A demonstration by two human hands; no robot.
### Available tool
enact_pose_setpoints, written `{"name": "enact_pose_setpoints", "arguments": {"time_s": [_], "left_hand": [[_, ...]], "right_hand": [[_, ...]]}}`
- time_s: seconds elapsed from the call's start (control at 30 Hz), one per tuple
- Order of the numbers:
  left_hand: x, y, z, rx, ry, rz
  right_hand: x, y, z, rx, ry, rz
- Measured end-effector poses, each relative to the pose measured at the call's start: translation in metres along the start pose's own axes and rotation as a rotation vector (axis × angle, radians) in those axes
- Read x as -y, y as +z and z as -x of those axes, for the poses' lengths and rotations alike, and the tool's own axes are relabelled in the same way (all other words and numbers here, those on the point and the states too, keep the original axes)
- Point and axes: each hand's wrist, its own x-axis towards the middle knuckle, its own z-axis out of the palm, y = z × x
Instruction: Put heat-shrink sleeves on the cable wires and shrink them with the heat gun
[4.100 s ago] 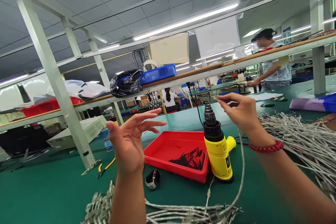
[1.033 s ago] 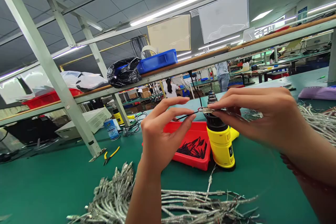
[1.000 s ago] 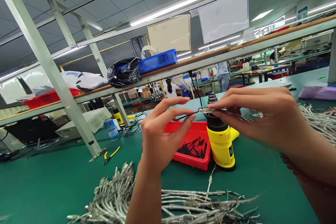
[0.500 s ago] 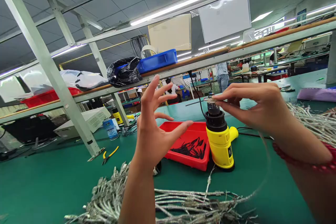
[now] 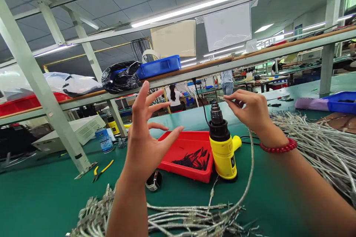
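My right hand point(image 5: 246, 109) pinches the thin end of a clear-jacketed silver cable point(image 5: 251, 163) beside the nozzle of a yellow heat gun point(image 5: 224, 155), which stands upright with its nozzle up. From that hand the cable curves down to a bundle of silver cables point(image 5: 191, 216) at the front of the bench. Raised to the left, my left hand point(image 5: 150, 129) holds nothing, its fingers spread and curved. Behind it sits a red tray point(image 5: 183, 142) with short black tubing pieces point(image 5: 194, 159) inside.
A wristwatch point(image 5: 154, 181) and yellow-handled pliers point(image 5: 102, 170) lie on the green bench. To the right is a large pile of silver cables point(image 5: 314, 144) near a blue tray point(image 5: 342, 102). A blue can point(image 5: 104, 140) stands by the shelf post; a shelf point(image 5: 194, 70) spans overhead.
My right hand has moved the cable end from over the nozzle to its right side. My left hand stays spread. The view has turned slightly right.
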Motion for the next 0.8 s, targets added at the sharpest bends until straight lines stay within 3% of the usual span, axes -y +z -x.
{"name": "enact_pose_setpoints", "arguments": {"time_s": [0.8], "left_hand": [[-0.001, -0.0001, -0.0003, 0.01, -0.004, -0.024]], "right_hand": [[-0.0003, -0.0019, -0.0011, -0.007, -0.09, 0.12]]}}
